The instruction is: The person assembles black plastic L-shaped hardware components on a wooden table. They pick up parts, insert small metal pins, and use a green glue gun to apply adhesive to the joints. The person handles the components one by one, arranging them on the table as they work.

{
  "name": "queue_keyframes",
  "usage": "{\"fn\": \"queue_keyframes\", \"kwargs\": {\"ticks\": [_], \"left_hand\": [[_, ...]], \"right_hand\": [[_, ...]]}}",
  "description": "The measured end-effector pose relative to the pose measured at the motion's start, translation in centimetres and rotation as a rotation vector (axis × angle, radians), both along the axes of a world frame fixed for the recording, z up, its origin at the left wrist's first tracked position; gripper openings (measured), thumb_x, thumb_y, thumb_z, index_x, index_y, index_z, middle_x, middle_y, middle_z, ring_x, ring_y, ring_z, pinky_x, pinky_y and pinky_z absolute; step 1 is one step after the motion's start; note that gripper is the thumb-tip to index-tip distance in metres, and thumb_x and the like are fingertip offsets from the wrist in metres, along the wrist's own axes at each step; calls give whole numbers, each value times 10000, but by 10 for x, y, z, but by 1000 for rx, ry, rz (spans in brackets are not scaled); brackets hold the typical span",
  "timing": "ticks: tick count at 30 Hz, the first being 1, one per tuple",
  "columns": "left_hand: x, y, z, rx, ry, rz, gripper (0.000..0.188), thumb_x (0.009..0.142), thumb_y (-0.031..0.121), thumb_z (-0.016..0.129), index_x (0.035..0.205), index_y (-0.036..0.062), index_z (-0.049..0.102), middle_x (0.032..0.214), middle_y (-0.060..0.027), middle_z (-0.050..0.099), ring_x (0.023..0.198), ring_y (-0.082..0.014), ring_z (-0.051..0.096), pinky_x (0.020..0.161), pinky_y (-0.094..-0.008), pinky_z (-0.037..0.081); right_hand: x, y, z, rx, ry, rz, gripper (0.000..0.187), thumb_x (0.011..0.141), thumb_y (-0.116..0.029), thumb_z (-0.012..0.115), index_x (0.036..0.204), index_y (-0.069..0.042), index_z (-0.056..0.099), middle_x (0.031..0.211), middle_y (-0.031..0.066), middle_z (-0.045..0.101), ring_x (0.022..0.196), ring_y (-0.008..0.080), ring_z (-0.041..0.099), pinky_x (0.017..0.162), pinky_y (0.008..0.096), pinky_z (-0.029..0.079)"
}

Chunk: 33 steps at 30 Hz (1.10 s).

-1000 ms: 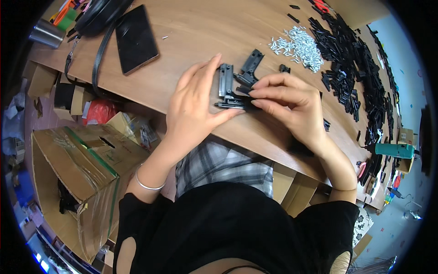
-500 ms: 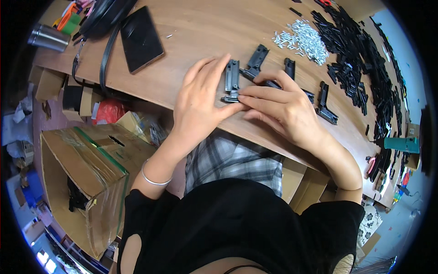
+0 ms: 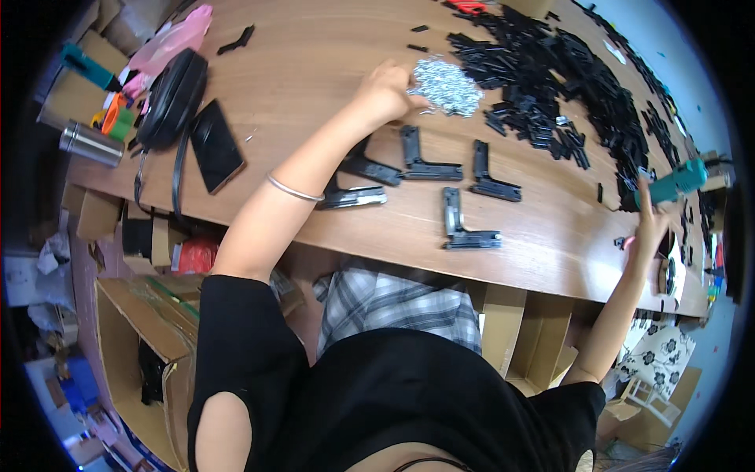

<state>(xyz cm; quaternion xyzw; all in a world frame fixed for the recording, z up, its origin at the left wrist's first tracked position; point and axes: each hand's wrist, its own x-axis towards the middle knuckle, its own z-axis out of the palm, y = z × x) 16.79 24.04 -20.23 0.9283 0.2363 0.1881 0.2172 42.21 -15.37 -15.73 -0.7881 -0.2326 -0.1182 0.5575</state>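
Observation:
My left hand [image 3: 387, 91] is at the left edge of a pile of small silver screws [image 3: 448, 86]. Its fingers are curled at the screws, and what lies between the fingertips is hidden. Far to the right, my right hand [image 3: 651, 223] has its fingers around the front part of a teal electric screwdriver [image 3: 683, 181]; that hand is somewhat blurred. Between the arms lie several black L-shaped plastic parts, among them one near the table edge [image 3: 468, 236], one to the right [image 3: 495, 185] and one beside the left forearm [image 3: 354, 197].
A large heap of black plastic pieces [image 3: 550, 86] spreads over the right of the table [image 3: 314, 31]. A phone [image 3: 215, 145], a black bag [image 3: 174, 98] and a steel cup [image 3: 92, 143] stand at the left. An open cardboard box [image 3: 145, 346] sits below left.
Both hands have left the black L-shaped part, which now lies on the table. My left hand went forward to the screws, my right hand out to the electric screwdriver. The view has shifted.

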Motion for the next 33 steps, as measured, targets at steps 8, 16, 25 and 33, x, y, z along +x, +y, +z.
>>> {"fn": "queue_keyframes", "kwargs": {"ticks": [8,16,25,33], "left_hand": [[14,-12,6,142,-152,80,175,753,182,664,896,81,651,860,-104,657,773,-276,628,699,-371,488],[13,-76,16,24,-365,-194,94,703,105,666,770,39,659,767,-98,661,778,-245,635,702,-312,490],[-15,-122,7,-46,-472,-356,136,687,75,715,816,53,679,741,-66,648,749,-211,604,669,-304,480],[-17,-124,5,-133,-470,-392,136,692,91,733,804,33,683,753,-72,659,774,-218,616,694,-298,484]], "right_hand": [[-60,46,7,198,-109,338,424,849,-56,597,1206,-68,368,934,89,588,818,164,596,761,294,470],[-127,145,30,533,-6,716,526,806,-2,583,1264,-58,331,660,36,538,525,114,521,513,240,432],[-159,169,29,691,213,919,205,835,-53,574,643,-25,508,553,64,529,462,134,506,460,257,426],[-159,171,22,737,191,985,212,838,-31,558,632,-26,508,554,59,514,475,137,502,455,259,421]]}}
